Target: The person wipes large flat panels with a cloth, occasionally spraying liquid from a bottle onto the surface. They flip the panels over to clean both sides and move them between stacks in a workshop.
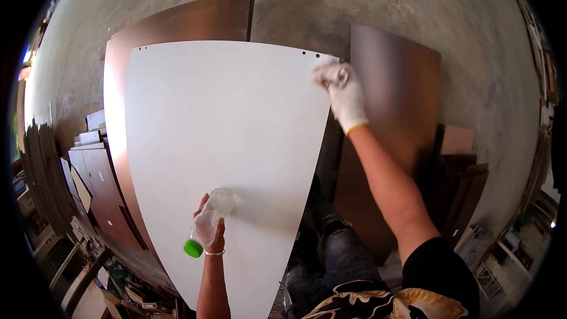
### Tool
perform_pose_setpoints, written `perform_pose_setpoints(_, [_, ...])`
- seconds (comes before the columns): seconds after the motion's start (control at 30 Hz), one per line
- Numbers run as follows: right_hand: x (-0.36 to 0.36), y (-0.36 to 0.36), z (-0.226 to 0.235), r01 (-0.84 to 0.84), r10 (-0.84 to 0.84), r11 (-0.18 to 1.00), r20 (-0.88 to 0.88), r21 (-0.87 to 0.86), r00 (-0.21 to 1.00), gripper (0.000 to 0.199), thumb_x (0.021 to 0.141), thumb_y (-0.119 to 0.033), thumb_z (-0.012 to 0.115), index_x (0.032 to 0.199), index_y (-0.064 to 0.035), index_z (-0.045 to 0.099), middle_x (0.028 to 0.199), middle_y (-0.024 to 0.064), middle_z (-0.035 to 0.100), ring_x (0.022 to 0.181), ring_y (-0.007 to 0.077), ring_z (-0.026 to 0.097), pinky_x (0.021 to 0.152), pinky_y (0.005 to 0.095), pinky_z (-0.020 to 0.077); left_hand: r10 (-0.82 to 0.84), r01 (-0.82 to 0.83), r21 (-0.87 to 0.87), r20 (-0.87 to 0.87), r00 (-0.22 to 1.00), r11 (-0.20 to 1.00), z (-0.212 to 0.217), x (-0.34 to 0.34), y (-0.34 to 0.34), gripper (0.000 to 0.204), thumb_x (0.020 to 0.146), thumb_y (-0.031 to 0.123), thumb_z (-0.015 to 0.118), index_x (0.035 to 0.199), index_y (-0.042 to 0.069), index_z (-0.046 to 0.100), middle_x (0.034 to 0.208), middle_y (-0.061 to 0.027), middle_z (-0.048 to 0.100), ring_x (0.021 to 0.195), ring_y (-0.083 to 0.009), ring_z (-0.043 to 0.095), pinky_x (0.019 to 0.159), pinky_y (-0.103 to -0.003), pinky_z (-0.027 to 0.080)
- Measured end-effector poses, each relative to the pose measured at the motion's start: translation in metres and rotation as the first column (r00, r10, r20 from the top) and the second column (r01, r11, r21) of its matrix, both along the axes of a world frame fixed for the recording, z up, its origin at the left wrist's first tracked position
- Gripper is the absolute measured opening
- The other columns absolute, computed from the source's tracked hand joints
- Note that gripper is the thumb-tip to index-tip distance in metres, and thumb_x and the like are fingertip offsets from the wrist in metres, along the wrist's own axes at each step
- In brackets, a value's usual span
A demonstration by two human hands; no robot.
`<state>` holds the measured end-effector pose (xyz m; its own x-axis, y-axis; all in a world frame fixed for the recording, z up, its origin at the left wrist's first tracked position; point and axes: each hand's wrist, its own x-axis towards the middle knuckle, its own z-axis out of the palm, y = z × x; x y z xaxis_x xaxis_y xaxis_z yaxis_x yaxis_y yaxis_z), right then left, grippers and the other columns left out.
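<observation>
A large white board [224, 124] fills the middle of the view, with small dark holes near its far corners. Over its lower part, my bare left hand [218, 237] is wrapped round a clear plastic bottle [207, 224] with a green cap. The bottle is tilted, its cap toward me at the lower left. My right hand [345, 97], in a white knitted glove with a yellow cuff, is at the board's far right corner. Its fingers are closed round a bunched pale cloth [331, 75] that meets the board's edge.
Brown panels [183, 20] lean behind the board, and another brown panel [396, 100] stands to the right. Stacked boards [97, 171] rest at the left, with loose scraps [136, 295] below them. Shorter brown boards [463, 186] stand at the right against a stained concrete wall [307, 0].
</observation>
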<state>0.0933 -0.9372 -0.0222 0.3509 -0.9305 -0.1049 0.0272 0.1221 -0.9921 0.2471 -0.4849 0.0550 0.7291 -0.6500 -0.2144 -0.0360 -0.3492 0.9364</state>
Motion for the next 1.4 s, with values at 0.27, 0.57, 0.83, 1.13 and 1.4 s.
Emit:
perform_pose_setpoints(0.27, [0.038, -0.056, 0.072, -0.184, 0.188, 0.979, -0.757, 0.091, 0.626, 0.028, 0.09, -0.012, 0.068, 0.118, -0.0082, 0.065, 0.112, 0.018, 0.071, 0.104, 0.0311, 0.069, 0.091, 0.0394, 0.0522, -0.013, 0.012, 0.008, 0.123, 0.992, 1.0, -0.01, 0.008, 0.017, 0.054, 0.087, 0.02, 0.079, 0.128, 0.006, 0.048, 0.152, -0.0196, 0.047, 0.137, -0.0305, 0.047, 0.115, -0.045, 0.037])
perform_pose_setpoints(0.57, [0.022, -0.112, 0.035, -0.633, 0.407, 0.774, -0.787, 0.026, 0.465, 0.013, 0.089, 0.003, 0.058, 0.096, -0.0056, 0.063, 0.099, 0.0097, 0.07, 0.094, 0.0242, 0.066, 0.086, 0.0329, 0.0515, 0.078, -0.073, -0.026, 0.257, 0.963, 0.997, -0.016, -0.005, -0.016, 0.052, 0.077, 0.0, 0.081, 0.124, 0.003, 0.059, 0.141, -0.0201, 0.059, 0.129, -0.0312, 0.06, 0.104, -0.039, 0.052])
perform_pose_setpoints(0.83, [0.127, -0.082, 0.044, -0.79, 0.355, 0.586, -0.821, -0.177, 0.447, 0.023, 0.086, -0.014, 0.067, 0.108, -0.0134, 0.064, 0.106, 0.0133, 0.065, 0.099, 0.0409, 0.064, 0.087, 0.0483, 0.0529, 0.098, -0.142, 0.106, 0.341, 0.935, 0.984, -0.002, -0.013, -0.047, 0.049, 0.086, 0.013, 0.078, 0.127, 0.005, 0.053, 0.131, -0.0167, 0.059, 0.134, -0.0339, 0.053, 0.11, -0.044, 0.045])
perform_pose_setpoints(1.13, [0.046, -0.11, 0.062, -0.789, 0.608, 0.614, -0.652, 0.023, 0.454, 0.011, 0.087, -0.015, 0.069, 0.093, -0.0095, 0.063, 0.093, 0.0129, 0.063, 0.091, 0.04, 0.064, 0.078, 0.0475, 0.052, 0.456, -0.441, 0.15, -0.087, 0.886, 0.885, 0.027, -0.02, -0.061, 0.065, 0.09, 0.033, 0.078, 0.134, 0.001, 0.043, 0.151, -0.0222, 0.047, 0.135, -0.0309, 0.05, 0.111, -0.045, 0.043])
perform_pose_setpoints(1.4, [0.072, -0.109, 0.049, -0.808, 0.613, 0.587, -0.623, -0.052, 0.486, 0.009, 0.082, -0.009, 0.067, 0.089, -0.0087, 0.062, 0.088, 0.0133, 0.06, 0.084, 0.0395, 0.062, 0.073, 0.0476, 0.0502, 0.451, -0.417, 0.269, -0.08, 0.889, 0.868, 0.034, -0.023, -0.076, 0.072, 0.094, 0.039, 0.074, 0.144, 0.0, 0.04, 0.157, -0.0233, 0.041, 0.143, -0.034, 0.041, 0.118, -0.048, 0.035])
